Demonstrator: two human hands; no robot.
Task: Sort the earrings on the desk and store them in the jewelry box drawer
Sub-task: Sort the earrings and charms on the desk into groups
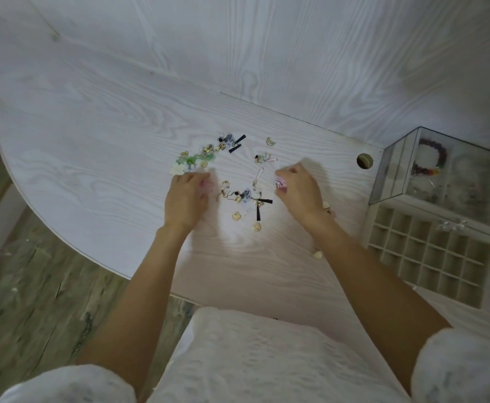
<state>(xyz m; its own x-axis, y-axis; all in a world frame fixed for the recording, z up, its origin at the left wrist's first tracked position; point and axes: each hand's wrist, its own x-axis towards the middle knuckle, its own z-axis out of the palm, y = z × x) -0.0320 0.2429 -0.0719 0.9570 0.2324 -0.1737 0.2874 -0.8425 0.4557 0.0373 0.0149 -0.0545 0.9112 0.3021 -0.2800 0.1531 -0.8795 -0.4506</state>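
hands [185,196] [296,189] flank earrings [243,196]; right pinches pink earring [280,183].

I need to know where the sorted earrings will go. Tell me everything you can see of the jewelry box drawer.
The jewelry box drawer stands pulled out at the right edge of the desk, below the clear, glass-like upper case of the box. It looks off-white or beige and is split by thin dividers into a grid of small square compartments. The compartments in view look empty, and neither hand touches the drawer. Its far right part runs out of the frame.
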